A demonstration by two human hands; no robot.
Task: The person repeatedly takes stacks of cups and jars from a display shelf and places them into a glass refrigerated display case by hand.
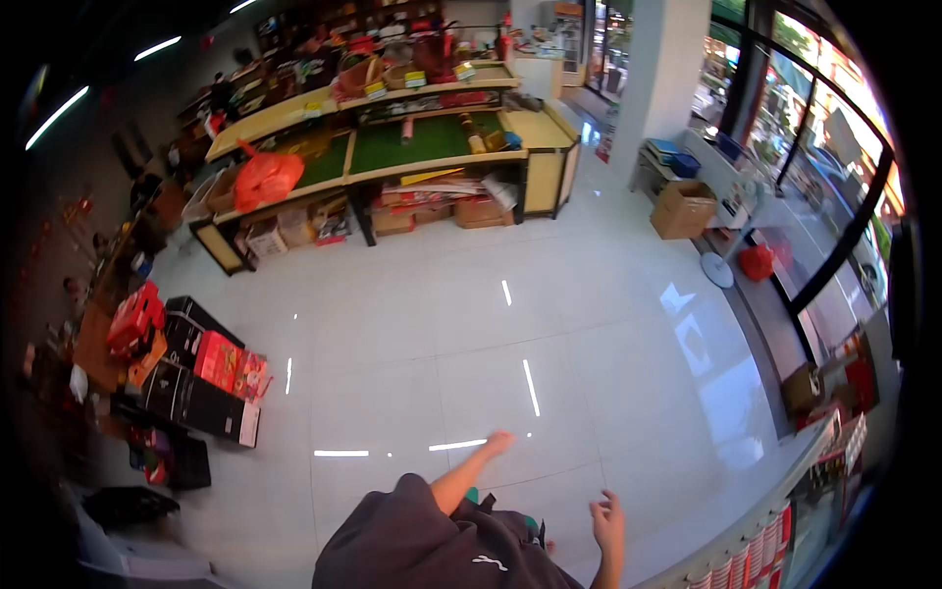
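Observation:
My left hand [500, 443] reaches forward over the pale tiled floor [432, 324], below the dark shirt sleeve. It is small and blurred, so its fingers cannot be made out. My right hand [608, 512] is raised at my right side, fingers loosely bent and apart, with nothing seen in it. Neither hand touches an object. Nearest on the right is a shelf rack [756, 550] with rows of red and white packets.
Ahead stands a tiered display stand [422, 147] with green matting, a red plastic bag [267, 177] and cartons beneath. Black boxes [191, 393] are stacked left. Towards the glass front at right are a cardboard box [684, 209] and a standing fan [717, 269].

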